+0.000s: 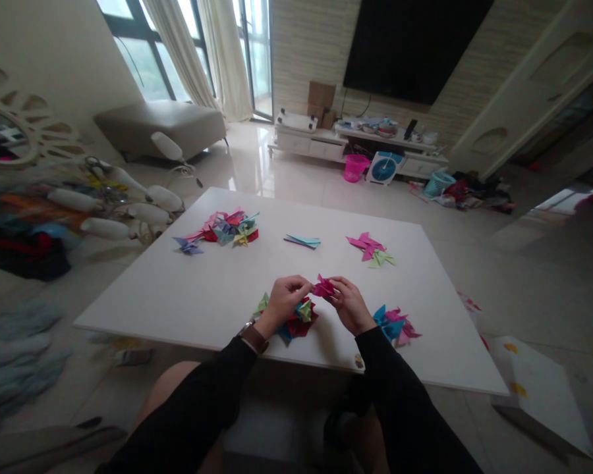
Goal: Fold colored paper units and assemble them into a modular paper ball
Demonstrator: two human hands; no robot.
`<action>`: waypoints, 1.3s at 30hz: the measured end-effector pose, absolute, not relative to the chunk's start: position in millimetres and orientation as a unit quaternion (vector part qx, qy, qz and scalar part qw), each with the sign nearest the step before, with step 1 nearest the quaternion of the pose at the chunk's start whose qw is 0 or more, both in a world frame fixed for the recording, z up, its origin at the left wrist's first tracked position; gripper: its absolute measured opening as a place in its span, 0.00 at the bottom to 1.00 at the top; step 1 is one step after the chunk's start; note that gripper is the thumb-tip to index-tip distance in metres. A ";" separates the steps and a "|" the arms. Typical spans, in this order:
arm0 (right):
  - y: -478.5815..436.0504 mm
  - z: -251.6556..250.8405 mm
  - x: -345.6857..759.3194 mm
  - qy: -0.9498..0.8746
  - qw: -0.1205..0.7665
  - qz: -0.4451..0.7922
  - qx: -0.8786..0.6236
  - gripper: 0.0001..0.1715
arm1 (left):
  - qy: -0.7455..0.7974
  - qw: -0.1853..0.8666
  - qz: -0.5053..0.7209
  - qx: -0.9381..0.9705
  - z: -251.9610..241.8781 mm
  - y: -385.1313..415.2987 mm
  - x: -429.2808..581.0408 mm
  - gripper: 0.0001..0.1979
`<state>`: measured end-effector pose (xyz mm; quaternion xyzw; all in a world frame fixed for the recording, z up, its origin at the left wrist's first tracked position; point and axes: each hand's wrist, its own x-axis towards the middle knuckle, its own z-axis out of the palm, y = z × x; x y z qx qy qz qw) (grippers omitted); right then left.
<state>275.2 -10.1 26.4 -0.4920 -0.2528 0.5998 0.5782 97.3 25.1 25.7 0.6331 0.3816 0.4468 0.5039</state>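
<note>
Your left hand [285, 299] is closed to a narrow pinch, thumb and forefinger meeting at the left edge of a small magenta piece of folded paper [323, 287], while your right hand [348, 304] grips the same piece from its other side, fingers curved around the edge. You hold it raised between your two hands, over a glossy white rectangular table [331, 220]; its finer folds are too small to make out. Just below your left hand, and partly covered by it, lies a heap of red, blue and green folded paper [299, 326], with a pale green pointed paper piece [261, 304] showing at the left of that hand. Near your right wrist, on its outer side, sits a cluster of bright blue and pink folded paper [396, 326]. Beyond your right hand, farther across the tabletop, a hot-pink folded paper shape [367, 245] touches a light green one [382, 259]. Straight ahead of your hands lies a small fan of narrow light blue and purple paper strips [302, 241]. Well ahead and to the left of your left hand spreads a larger pile of pink, red, teal, yellow and lavender folded paper [227, 228]. Behind that hand, a brown-strapped wristwatch [254, 334] circles your wrist at the end of a black sleeve [197, 401].
</note>
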 end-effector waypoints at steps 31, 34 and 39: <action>-17.0 15.0 288.7 -0.326 0.617 0.484 -0.528 0.11 | 0.381 0.667 0.480 0.424 -5.8 17.5 157.6 0.14; -16.0 13.2 296.5 -0.379 0.604 0.405 -0.573 0.14 | 0.362 0.684 0.491 0.400 -5.5 20.5 168.1 0.14; -19.6 19.3 302.3 -0.430 0.570 0.334 -0.615 0.17 | 0.345 0.694 0.498 0.390 -4.2 23.5 171.8 0.16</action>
